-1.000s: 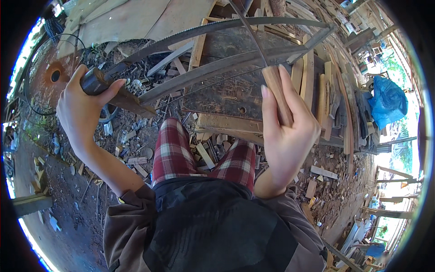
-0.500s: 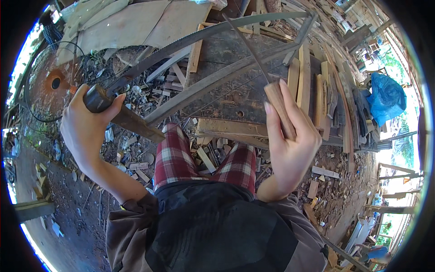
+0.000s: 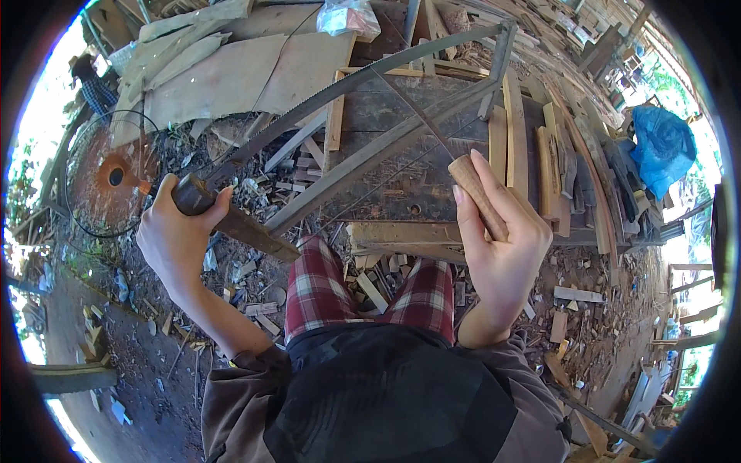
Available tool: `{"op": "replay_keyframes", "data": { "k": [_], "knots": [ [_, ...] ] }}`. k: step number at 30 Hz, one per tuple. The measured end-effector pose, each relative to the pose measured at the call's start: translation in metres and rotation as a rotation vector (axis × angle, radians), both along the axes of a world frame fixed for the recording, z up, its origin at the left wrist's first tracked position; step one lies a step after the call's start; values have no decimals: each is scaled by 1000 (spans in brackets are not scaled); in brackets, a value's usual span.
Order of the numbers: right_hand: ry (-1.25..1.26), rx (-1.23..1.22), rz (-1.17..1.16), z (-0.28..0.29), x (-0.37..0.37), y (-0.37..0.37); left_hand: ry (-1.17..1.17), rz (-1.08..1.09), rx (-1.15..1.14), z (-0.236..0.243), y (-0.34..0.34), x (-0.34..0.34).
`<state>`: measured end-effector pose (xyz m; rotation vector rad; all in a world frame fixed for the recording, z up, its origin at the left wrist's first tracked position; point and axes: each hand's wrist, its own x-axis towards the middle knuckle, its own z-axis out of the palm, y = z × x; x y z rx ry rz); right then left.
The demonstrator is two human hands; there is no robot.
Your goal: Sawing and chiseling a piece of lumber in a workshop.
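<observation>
My left hand (image 3: 179,239) is closed around the dark grip at the near-left end of a large wooden frame saw (image 3: 347,181). The saw's toothed blade (image 3: 309,99) runs up and away to the right, with the frame slanting above the workbench. In my right hand (image 3: 513,243) is a slim metal file (image 3: 421,117) with a round wooden handle (image 3: 480,199), index finger and thumb along the handle. The file slants over the frame's middle bar, and its far end reaches the toothed blade; whether they touch I cannot tell.
A dark wooden workbench (image 3: 417,185) stands before my knees, with planks (image 3: 515,139) stacked on its right. A blue plastic bag (image 3: 660,150) lies farther right. Wood offcuts litter the ground. At left are a rusty fan-like thing (image 3: 104,166) and another person (image 3: 94,89).
The whole view has shifted, so most things appear farther right and lower. The file has pulled back: its far end stuck out past the blade before and now ends at about the blade.
</observation>
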<state>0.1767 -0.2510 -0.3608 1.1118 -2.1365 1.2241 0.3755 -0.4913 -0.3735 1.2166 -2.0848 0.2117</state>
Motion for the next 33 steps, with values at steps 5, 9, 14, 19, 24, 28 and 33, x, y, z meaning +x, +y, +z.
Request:
{"op": "replay_keyframes", "data": {
  "k": [5, 9, 14, 19, 24, 28, 33],
  "knots": [
    [-37, -54, 11, 1, 1, 5, -24, -1, 15, 4, 3, 1],
    [-30, -85, 28, 2, -4, 2, -16, -25, -18, 3, 5, 1],
    [-39, -65, 36, -9, -11, -5, -37, -35, -61, 4, 5, -3],
    [2, -45, 12, -9, -6, -11, -32, -50, -75, 5, 5, -3],
    [13, -14, -20, -13, 5, -4, -19, -57, 10, 5, 2, -1],
    [-23, -37, -28, -15, 10, -8, -10, -40, 34, 7, 5, -3],
    [48, 29, -34, -6, 2, -20, -21, -5, 62, 8, 2, -3]
  ]
}}
